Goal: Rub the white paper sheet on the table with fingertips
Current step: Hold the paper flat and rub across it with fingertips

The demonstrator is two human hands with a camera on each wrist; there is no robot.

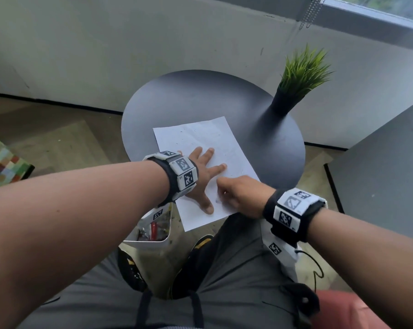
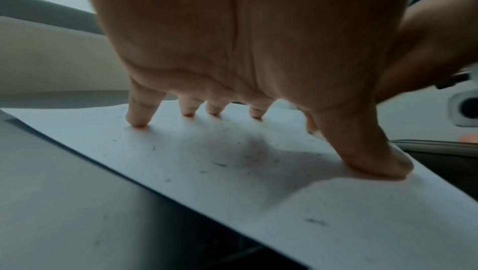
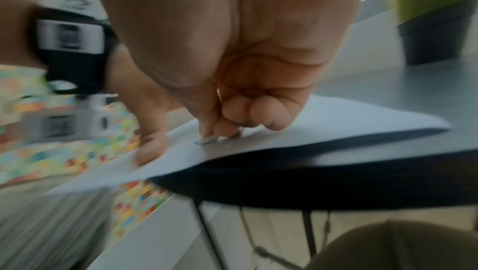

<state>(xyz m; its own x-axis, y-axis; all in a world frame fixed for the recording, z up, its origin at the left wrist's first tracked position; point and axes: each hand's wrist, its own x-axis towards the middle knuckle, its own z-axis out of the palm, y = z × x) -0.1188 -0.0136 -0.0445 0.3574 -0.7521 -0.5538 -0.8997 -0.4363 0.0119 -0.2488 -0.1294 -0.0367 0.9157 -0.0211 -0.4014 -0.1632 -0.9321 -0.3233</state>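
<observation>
Left wrist view alone shows fingertips touching paper

A white paper sheet lies on a round dark counter, its near corner hanging past the counter's edge. The left hand lies flat on the sheet, fingers spread and straight, thumb pointing toward the person. The right hand rests just beside it on the sheet's near right part, fingers curled under. A green plant in a dark pot stands on the counter's far right side. A white bin sits on the floor below.
</observation>
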